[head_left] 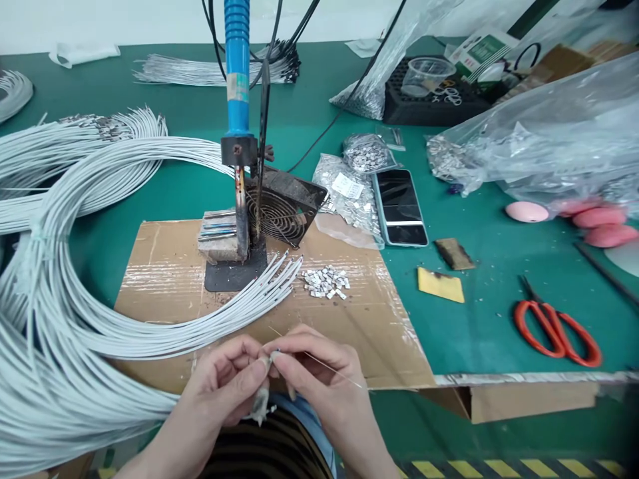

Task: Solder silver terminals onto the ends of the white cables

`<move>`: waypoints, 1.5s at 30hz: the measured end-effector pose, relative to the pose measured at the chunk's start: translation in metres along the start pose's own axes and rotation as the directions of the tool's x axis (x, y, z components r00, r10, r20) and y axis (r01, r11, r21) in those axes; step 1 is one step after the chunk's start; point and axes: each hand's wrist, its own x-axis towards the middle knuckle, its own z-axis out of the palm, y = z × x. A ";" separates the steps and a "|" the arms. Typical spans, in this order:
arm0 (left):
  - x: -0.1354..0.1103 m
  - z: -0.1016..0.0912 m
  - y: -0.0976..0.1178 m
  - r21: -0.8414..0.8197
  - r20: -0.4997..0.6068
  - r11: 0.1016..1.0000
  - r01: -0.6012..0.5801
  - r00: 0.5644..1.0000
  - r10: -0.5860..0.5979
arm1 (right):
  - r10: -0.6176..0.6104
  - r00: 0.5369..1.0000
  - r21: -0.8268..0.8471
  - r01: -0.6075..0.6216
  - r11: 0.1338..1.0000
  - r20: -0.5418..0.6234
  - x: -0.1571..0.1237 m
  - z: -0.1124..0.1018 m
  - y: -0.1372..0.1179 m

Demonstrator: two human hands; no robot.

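Observation:
Both of my hands meet fingertip to fingertip over the front edge of the cardboard sheet (359,352). My left hand (227,382) is closed in a pinch on a crumpled whitish scrap (260,404), which hangs below the fingers. My right hand (319,366) pinches at the same spot, and a thin wire (332,370) passes through its fingers and sticks out to the right. The fingers hide just what lies between the tips. Beyond them are a pile of small white-and-metal pieces (327,282) and the fanned ends of a white cable bundle (259,286).
A blue-handled soldering iron (237,86) stands upright over a metal block (218,236), with a black fan (284,206) behind. To the right lie a phone (401,206), a yellow sponge (440,285) and red-handled scissors (556,329). Coiled cables (50,299) fill the left.

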 end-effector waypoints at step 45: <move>0.000 0.012 0.004 -0.056 -0.180 0.998 -0.016 0.984 0.006 | -0.073 0.962 0.122 0.108 0.987 -0.262 0.007 -0.009 0.009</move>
